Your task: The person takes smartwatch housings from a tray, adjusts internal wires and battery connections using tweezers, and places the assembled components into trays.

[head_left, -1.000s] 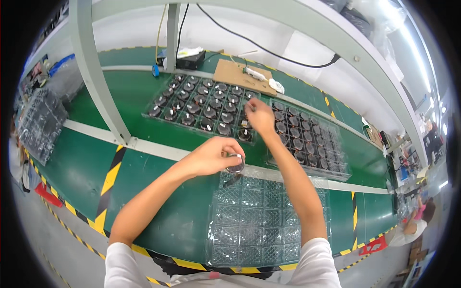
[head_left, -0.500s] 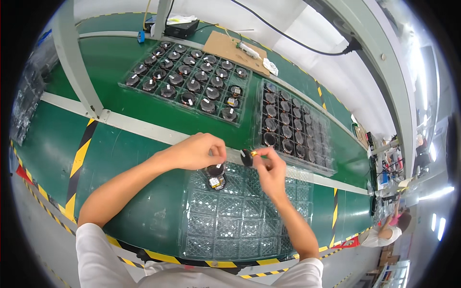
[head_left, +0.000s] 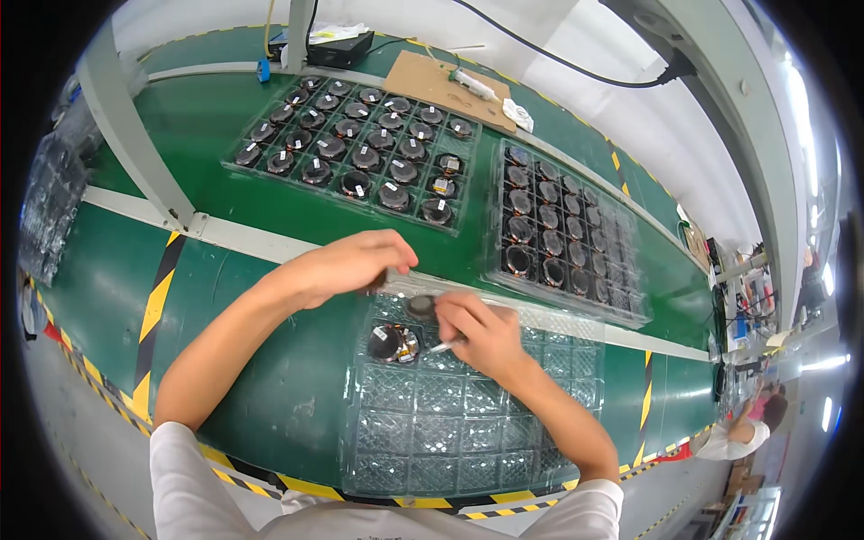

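- Two bare hands work over a green desk point(head_left: 270, 378), their forearms rising from the lower edge of the frame out of white sleeves.
- Right hand point(head_left: 481, 335), just right of centre: its grip is pressed together, pinching the edge of a dark grey round disc point(head_left: 420, 308), blurred, near the centre of the frame. A slim pale strip point(head_left: 443, 346), too blurred to identify, juts out below the same fingers.
- Left hand point(head_left: 353, 263), left of centre and a little higher: its fingers curl downward over something dark; I cannot tell whether the grip is closed on it.
- Below and between the hands sits a round black device with a white label and exposed gold and white parts point(head_left: 393, 343), in the upper left part of a clear plastic compartment tray point(head_left: 423, 472) at lower centre.
- Upper left of centre: a clear tray filled with round black devices point(head_left: 364, 158), most bearing small white labels.
- Right of centre: stacked clear trays point(head_left: 641, 317) containing more dark round pieces point(head_left: 519, 229).
- Top centre: a flat brown board point(head_left: 418, 79) with a white tube-shaped tool point(head_left: 472, 85) on it.
- Far left: a pile of clear plastic trays point(head_left: 58, 207).
- Lower right: another person point(head_left: 733, 441) in a white top.
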Action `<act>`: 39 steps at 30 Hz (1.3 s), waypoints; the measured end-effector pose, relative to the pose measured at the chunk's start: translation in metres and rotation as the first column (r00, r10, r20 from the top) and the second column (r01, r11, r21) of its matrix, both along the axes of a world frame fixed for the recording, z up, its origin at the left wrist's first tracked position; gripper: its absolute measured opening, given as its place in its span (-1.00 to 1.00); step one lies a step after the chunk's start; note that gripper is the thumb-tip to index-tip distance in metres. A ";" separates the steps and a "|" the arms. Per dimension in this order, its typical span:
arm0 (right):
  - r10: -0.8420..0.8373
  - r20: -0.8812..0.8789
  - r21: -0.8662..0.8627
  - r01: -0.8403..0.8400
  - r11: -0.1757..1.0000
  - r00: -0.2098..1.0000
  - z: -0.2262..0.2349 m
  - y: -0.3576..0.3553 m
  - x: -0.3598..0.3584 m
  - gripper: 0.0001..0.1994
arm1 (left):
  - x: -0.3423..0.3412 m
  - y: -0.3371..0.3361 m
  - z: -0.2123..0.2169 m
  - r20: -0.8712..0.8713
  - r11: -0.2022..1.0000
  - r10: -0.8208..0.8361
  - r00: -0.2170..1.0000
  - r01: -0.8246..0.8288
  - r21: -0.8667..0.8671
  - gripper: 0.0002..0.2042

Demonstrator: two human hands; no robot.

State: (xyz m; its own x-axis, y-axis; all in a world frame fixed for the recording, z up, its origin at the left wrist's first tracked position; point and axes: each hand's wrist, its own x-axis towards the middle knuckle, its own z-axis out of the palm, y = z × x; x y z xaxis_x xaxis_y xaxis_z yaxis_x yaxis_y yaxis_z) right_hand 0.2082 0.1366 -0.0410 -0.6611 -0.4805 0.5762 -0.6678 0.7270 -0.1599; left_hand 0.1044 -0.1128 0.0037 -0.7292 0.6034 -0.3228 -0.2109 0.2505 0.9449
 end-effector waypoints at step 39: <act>-0.016 0.811 -0.297 0.436 0.850 0.585 0.037 0.011 0.107 -0.47 | 0.092 0.040 -0.008 -0.654 0.938 -0.339 0.676 0.294 -0.182 -0.83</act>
State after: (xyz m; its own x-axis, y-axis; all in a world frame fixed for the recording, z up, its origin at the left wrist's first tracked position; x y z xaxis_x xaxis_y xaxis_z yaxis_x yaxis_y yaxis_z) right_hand 0.3148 0.1473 -0.0041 -0.9903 -0.0937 -0.1021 0.0349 0.5443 -0.8382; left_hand 0.1962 -0.0731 -0.0041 -0.5339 0.8354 0.1304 0.5692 0.2410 0.7861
